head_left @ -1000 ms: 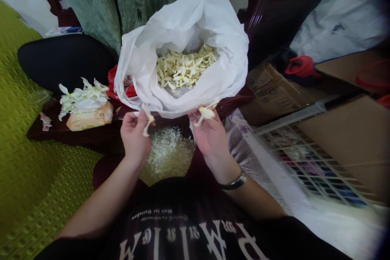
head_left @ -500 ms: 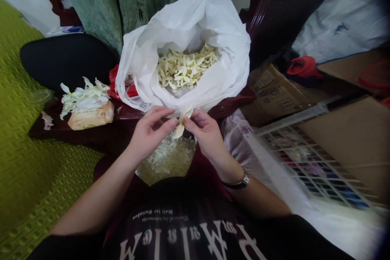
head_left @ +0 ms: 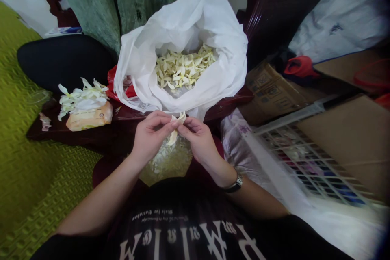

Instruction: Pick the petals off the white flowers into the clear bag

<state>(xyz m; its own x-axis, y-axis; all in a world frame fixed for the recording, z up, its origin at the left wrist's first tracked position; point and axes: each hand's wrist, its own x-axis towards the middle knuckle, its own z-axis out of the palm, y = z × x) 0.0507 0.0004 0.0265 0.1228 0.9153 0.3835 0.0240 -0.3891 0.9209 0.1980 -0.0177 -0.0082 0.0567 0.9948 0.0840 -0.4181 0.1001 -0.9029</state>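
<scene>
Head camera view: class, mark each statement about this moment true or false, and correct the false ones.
1. The left hand and right hand both pinch one pale petal. True.
2. A wristwatch is on the left wrist. False: the wristwatch is on the right wrist.
3. The white plastic bag holds a heap of pale petals. True.
4. The white blooms lie on the green mat. False: the white blooms lie on a tan packet.
</scene>
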